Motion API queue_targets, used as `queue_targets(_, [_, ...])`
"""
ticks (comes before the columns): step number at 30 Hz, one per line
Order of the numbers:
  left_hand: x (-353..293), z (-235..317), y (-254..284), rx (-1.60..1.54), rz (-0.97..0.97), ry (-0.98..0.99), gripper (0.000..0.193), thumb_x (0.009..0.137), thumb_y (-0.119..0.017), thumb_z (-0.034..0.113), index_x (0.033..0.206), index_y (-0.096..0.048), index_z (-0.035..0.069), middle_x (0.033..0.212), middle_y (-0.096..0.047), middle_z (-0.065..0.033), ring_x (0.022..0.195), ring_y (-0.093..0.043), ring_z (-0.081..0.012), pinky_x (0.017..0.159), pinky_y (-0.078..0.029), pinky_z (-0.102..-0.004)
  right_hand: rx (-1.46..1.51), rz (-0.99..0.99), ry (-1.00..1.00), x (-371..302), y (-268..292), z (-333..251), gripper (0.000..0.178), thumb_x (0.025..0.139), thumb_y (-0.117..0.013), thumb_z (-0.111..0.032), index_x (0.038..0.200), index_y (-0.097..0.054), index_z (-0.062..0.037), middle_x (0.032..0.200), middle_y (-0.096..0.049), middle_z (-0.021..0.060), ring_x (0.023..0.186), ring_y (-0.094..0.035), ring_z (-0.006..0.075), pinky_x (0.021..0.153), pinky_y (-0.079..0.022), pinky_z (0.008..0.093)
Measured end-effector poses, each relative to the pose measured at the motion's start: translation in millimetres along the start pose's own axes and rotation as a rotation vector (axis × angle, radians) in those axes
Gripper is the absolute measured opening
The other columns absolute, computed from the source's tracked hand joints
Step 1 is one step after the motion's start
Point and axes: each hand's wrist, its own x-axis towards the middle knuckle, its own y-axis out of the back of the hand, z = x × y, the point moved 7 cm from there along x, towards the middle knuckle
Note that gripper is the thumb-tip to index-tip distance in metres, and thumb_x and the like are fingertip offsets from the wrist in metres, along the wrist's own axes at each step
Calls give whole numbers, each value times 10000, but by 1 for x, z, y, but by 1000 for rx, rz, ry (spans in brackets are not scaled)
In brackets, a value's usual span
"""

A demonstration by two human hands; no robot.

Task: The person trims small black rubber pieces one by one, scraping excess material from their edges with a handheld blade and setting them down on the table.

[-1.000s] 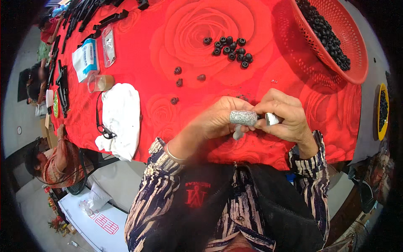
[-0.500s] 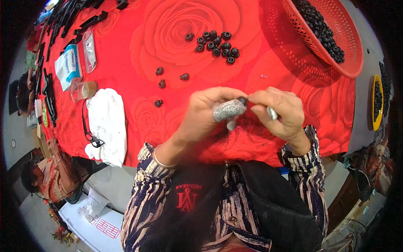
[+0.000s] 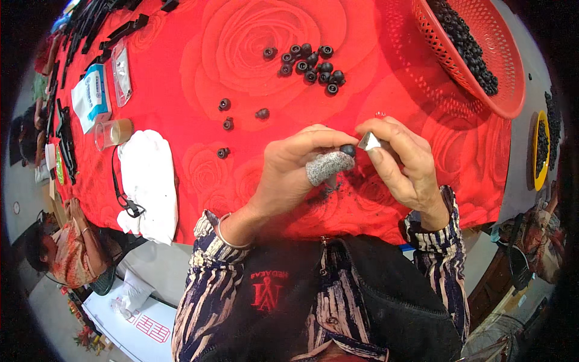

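My left hand (image 3: 286, 163) is closed, pinching a small round black part (image 3: 347, 150) between the fingertips and the thumb. A grey speckled cloth sleeve (image 3: 325, 167) covers that thumb. In my right hand (image 3: 404, 160) is a small shiny metal blade (image 3: 370, 142), gripped between thumb and fingers just right of the part, with a small gap between them. Dark crumbs (image 3: 330, 192) lie on the red cloth below my hands. Farther off sits a cluster of several similar black parts (image 3: 311, 67), and a few single ones, such as this black part (image 3: 222, 153), lie to the left.
A red plastic basket (image 3: 509, 102) of black pieces stands at the far right. On the left are a white cloth (image 3: 148, 187), a plastic cup (image 3: 113, 133), a blue-white packet (image 3: 91, 98) and black strips (image 3: 66, 142). Another person (image 3: 72, 244) sits beyond the left edge.
My right hand has turned and its fingers have shifted, bringing the blade up from the palm to the fingertips. The left hand still holds the black part, now showing more of it.
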Motion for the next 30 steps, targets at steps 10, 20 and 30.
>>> queue_targets(10, [1, 0, 2, 152, 27, -107, 223, 807, -643, 38, 1028, -635, 9, 889, -597, -53, 703, -547, -78, 582, -431, -203, 16, 28, -59, 0, -5, 3, 215, 774, -570, 36, 988, -553, 48, 763, -547, 144, 641, -549, 247, 561, -431, 315])
queue_targets(20, [1, -5, 1, 132, 28, -91, 219, 833, -630, 81, 1041, -621, 10, 877, -582, -50, 630, -551, -64, 523, -435, -187, 2, 20, -62, 0, -5, 5, 187, 789, -567, 14, 973, -560, 43, 755, -550, 133, 640, -552, 239, 562, -431, 307])
queue_targets(30, [2, -10, 0, 98, 29, -20, 219, 829, -631, 68, 1038, -614, 5, 858, -576, -45, 662, -552, -70, 546, -425, -191, 53, -17, -184, -1, -5, 10, 155, 809, -562, -10, 959, -567, 28, 767, -563, 124, 676, -573, 223, 601, -444, 293])
